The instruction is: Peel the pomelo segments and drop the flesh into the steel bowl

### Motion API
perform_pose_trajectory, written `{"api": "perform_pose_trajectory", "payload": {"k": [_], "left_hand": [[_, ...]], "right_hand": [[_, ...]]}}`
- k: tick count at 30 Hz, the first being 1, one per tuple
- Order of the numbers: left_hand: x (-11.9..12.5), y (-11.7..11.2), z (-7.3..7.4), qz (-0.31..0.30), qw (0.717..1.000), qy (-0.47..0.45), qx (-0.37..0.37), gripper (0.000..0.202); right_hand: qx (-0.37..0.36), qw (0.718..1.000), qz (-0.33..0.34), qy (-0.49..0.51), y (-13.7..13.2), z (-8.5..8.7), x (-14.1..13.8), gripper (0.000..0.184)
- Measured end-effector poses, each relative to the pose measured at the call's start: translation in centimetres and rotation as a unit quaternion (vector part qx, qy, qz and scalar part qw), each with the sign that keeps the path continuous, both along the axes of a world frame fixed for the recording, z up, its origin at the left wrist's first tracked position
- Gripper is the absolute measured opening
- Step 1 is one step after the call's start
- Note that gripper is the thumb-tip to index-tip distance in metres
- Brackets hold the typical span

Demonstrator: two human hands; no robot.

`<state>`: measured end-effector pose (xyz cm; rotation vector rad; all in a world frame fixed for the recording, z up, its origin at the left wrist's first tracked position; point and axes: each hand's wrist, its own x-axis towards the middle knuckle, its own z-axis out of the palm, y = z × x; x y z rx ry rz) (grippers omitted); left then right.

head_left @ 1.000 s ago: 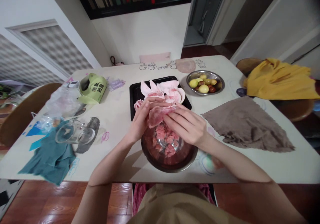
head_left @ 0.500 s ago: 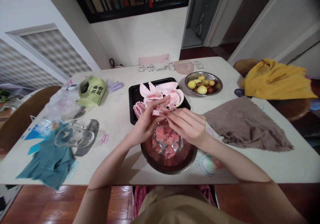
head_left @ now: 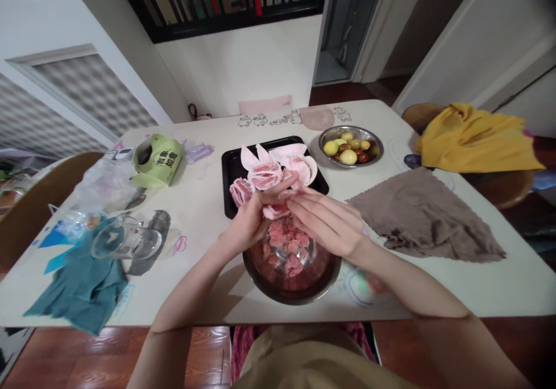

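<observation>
My left hand (head_left: 251,218) and my right hand (head_left: 332,225) meet over a steel bowl (head_left: 292,285) and both grip one pink pomelo segment (head_left: 275,209) between their fingers. Peeled pink pomelo flesh (head_left: 286,246) lies in pieces inside the bowl. Just beyond my hands a black tray (head_left: 229,176) carries pomelo segments and pale pink peel (head_left: 273,167).
A small steel bowl of round fruit (head_left: 351,146) stands behind a brown cloth (head_left: 423,215). On the left lie a glass jug (head_left: 125,237), a teal cloth (head_left: 82,287), a plastic bag (head_left: 106,183) and a green box (head_left: 158,158). A yellow cloth (head_left: 473,137) covers a chair at right.
The pomelo piece in my hands has shrunk from a wide spread sheet to a small bunched piece. My hands stay together over the bowl.
</observation>
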<state>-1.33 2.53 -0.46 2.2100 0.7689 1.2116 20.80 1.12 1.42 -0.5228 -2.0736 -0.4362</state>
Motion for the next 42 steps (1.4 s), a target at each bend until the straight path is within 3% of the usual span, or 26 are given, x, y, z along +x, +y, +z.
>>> {"api": "perform_pose_trajectory", "payload": {"k": [4, 11, 16, 21, 25, 28, 35, 38, 42], "left_hand": [[0.0, -0.4, 0.5, -0.035, 0.998, 0.017, 0.053, 0.019], [-0.1, -0.7, 1.9, -0.04, 0.995, 0.029, 0.092, 0.019], [-0.5, -0.4, 1.1, -0.035, 0.997, 0.033, 0.064, 0.013], [-0.8, 0.5, 0.1, -0.029, 0.999, -0.019, 0.011, 0.015], [-0.7, 1.0, 1.0, -0.029, 0.993, -0.024, 0.112, 0.023], [-0.5, 1.1, 1.7, -0.066, 0.987, -0.04, 0.139, 0.024], [-0.5, 0.6, 1.6, -0.05, 0.987, -0.05, 0.147, 0.026], [-0.6, 0.2, 1.4, -0.051, 0.988, -0.049, 0.138, 0.033], [-0.4, 0.2, 0.8, -0.066, 0.984, -0.054, 0.159, 0.037]], "right_hand": [[-0.016, 1.0, 0.008, -0.014, -0.8, 0.6, 0.4, 0.033], [-0.033, 0.998, 0.036, 0.028, -1.0, 1.2, -0.3, 0.023], [-0.065, 0.996, 0.013, 0.065, -0.9, 0.9, -0.8, 0.021], [-0.027, 0.999, 0.043, 0.013, 0.1, 1.1, -0.3, 0.023], [-0.054, 0.994, 0.098, 0.013, 0.6, 1.5, 0.4, 0.025], [-0.085, 0.988, 0.126, 0.018, 0.7, 1.8, 0.7, 0.024], [-0.042, 0.997, 0.066, -0.006, 0.3, 1.5, 0.3, 0.016], [-0.026, 0.999, 0.026, 0.033, -0.3, 1.2, -0.2, 0.014], [-0.06, 0.994, 0.02, 0.088, -0.7, 1.3, -0.8, 0.016]]}}
